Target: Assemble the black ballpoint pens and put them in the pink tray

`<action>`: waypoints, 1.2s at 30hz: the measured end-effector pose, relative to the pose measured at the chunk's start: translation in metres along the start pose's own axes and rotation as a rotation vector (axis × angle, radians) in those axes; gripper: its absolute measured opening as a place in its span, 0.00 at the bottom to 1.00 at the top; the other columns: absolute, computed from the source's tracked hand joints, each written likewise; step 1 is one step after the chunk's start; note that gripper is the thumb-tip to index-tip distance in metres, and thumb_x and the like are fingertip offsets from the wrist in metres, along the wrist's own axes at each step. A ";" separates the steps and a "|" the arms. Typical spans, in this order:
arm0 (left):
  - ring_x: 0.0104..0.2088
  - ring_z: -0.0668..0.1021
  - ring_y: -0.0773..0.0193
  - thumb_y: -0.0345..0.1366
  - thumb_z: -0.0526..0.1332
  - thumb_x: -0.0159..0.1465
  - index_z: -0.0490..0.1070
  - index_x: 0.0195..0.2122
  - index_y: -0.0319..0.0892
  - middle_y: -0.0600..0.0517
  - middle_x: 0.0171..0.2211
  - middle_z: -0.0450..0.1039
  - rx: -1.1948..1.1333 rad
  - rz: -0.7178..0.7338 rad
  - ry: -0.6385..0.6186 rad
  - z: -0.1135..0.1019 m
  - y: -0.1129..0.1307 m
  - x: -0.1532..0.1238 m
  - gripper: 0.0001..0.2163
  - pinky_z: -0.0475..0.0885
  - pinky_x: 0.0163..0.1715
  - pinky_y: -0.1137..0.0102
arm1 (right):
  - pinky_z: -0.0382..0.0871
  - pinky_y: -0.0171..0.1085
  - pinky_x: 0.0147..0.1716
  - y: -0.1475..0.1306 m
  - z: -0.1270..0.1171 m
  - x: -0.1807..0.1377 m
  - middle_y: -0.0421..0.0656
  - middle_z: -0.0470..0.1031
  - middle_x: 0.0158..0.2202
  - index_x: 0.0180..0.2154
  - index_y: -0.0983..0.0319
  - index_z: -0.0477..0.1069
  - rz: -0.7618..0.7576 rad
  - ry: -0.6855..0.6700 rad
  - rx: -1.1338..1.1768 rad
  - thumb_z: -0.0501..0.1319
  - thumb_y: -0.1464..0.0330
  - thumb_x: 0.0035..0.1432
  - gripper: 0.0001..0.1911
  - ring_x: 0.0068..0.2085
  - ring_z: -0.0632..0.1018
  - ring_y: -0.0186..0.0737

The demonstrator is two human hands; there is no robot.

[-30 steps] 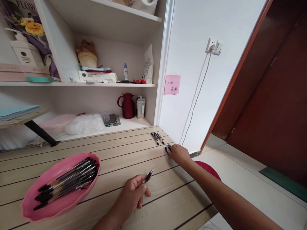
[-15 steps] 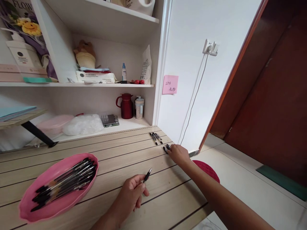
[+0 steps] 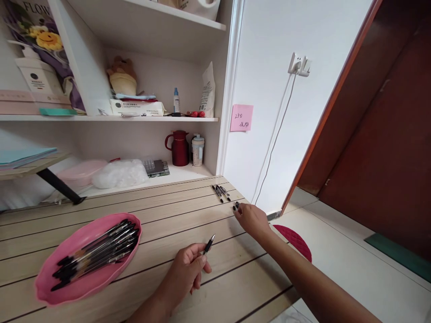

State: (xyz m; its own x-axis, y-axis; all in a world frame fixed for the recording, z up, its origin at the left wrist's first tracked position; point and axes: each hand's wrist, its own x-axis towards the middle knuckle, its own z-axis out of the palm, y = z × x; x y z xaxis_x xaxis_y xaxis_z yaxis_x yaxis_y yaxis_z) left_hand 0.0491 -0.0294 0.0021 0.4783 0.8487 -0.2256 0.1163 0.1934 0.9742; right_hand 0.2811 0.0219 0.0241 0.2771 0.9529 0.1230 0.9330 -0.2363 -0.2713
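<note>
My left hand (image 3: pixel 190 271) is closed around a pen (image 3: pixel 209 244) with a black grip, its bare metal tip pointing up and away. Close to the table's right edge, my right hand (image 3: pixel 252 220) reaches down with bent fingers at small black pen caps (image 3: pixel 235 207); its fingertips are partly hidden behind the hand. Just beyond it lies a small group of black-and-clear pen caps (image 3: pixel 221 193). Over on the left, a pink scalloped tray (image 3: pixel 45 291) holds many black pens (image 3: pixel 97 251) lying side by side.
The slatted wooden table (image 3: pixel 161 211) meets a white shelf unit at the back. On the lower shelf stand a red jug (image 3: pixel 180 149), a speckled cup (image 3: pixel 198 150) and a bag of white stuffing (image 3: pixel 120 174). A red round seat (image 3: pixel 292 240) is beyond the right edge.
The view has shifted slightly, so things sit a little further right. My right hand stays at the pen caps, and my left hand still holds the pen.
</note>
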 end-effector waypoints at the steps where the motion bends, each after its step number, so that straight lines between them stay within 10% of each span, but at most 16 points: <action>1: 0.13 0.61 0.77 0.40 0.55 0.55 0.64 0.46 0.38 0.53 0.27 0.70 -0.003 0.002 0.006 0.000 0.000 0.000 0.18 0.51 0.11 0.78 | 0.60 0.34 0.28 -0.006 0.001 -0.008 0.47 0.74 0.31 0.28 0.63 0.69 -0.011 -0.030 0.139 0.50 0.60 0.56 0.16 0.34 0.74 0.41; 8: 0.12 0.61 0.77 0.41 0.55 0.55 0.64 0.39 0.39 0.56 0.24 0.68 -0.023 0.032 0.054 0.002 -0.002 0.002 0.13 0.50 0.10 0.79 | 0.55 0.30 0.22 -0.055 0.024 -0.059 0.40 0.69 0.21 0.25 0.64 0.65 0.011 -0.365 1.249 0.59 0.50 0.44 0.22 0.22 0.66 0.29; 36: 0.13 0.62 0.76 0.44 0.53 0.57 0.61 0.44 0.40 0.57 0.21 0.65 -0.084 0.061 0.036 0.003 0.001 0.000 0.17 0.52 0.11 0.79 | 0.61 0.32 0.27 -0.076 0.022 -0.070 0.41 0.72 0.26 0.29 0.64 0.69 0.042 -0.432 1.651 0.66 0.58 0.39 0.18 0.26 0.70 0.31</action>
State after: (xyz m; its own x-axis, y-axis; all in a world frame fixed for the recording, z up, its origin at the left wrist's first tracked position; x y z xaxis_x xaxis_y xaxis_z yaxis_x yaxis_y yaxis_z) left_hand 0.0520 -0.0307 0.0028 0.4503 0.8771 -0.1669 0.0135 0.1802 0.9835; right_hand 0.1857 -0.0231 0.0153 -0.0437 0.9956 -0.0824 -0.3611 -0.0926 -0.9279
